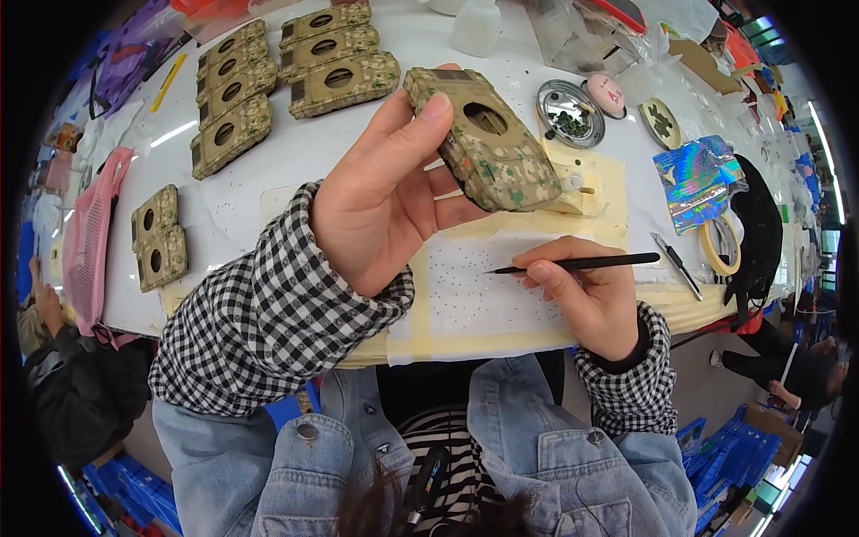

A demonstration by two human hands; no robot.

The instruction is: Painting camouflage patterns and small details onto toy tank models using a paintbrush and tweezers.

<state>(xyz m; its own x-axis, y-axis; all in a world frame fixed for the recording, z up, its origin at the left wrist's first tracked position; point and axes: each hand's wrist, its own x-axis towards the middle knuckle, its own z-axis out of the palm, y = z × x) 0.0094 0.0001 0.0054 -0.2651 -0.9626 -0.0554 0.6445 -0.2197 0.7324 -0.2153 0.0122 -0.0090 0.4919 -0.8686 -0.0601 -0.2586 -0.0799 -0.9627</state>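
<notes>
My left hand (380, 183) is closed on a camouflage-patterned casing (514, 159), thumb on its near face, and holds it tilted above the table. The casing is boxy, with an oval hole in a plain tan panel. Lower right, my right hand (586, 300) pinches a slim black tool (599, 262) with a fine pointed tip; I cannot tell whether it is tweezers or a brush. Its tip points left over a white sheet (447, 333) scattered with tiny specks. The tool and the casing are apart.
Similar camouflage casings (344, 85) stand in rows at the back left, with a smaller pair (161, 237) nearer. At right are a round dish (571, 115) of dark green bits, a shiny pouch (698, 179), a tape roll (719, 246) and a pen (677, 266).
</notes>
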